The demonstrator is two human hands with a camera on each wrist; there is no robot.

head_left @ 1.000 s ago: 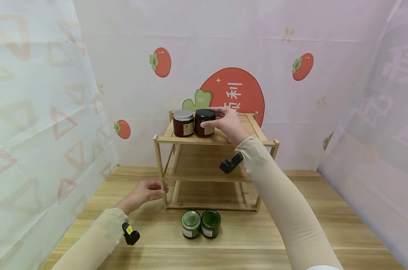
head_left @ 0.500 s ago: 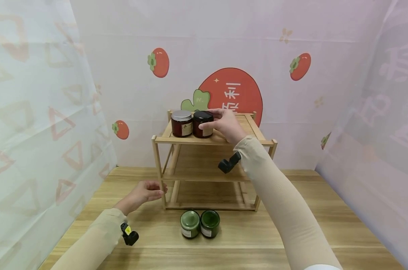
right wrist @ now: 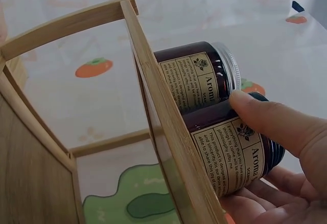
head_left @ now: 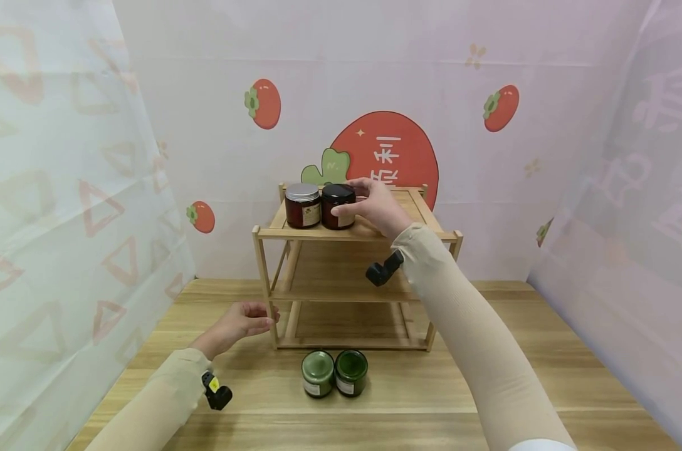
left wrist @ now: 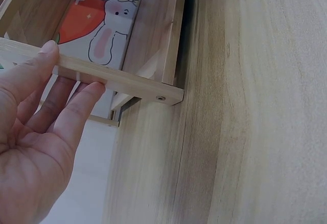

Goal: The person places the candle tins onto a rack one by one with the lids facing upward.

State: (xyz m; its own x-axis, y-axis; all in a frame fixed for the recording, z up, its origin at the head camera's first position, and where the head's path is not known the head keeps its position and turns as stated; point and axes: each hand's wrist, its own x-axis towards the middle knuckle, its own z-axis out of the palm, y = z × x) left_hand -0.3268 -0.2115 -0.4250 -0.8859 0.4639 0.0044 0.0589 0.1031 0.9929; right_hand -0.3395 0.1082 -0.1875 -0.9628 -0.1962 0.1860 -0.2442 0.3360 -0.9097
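My right hand (head_left: pixel 377 210) holds an amber candle jar with a black lid (head_left: pixel 328 218), thumb in front and fingers behind. That jar stands on the top shelf of a wooden rack (head_left: pixel 301 234), right beside a second amber jar with a silver lid (head_left: pixel 303 207). Paper labels reading "Aroma" show on the silver-lidded jar (right wrist: pixel 191 76) and on the black-lidded one (right wrist: pixel 227 152) in the right wrist view. Lower down, my left hand (head_left: pixel 236 326) pinches the rack's front left leg (left wrist: pixel 117 78) between thumb and fingers.
Two green glass jars, a paler one (head_left: pixel 318 376) and a darker one (head_left: pixel 351 374), stand side by side on the wooden table (head_left: pixel 420 407) before the rack. Printed cloth (head_left: pixel 217 125) hangs behind and along both sides.
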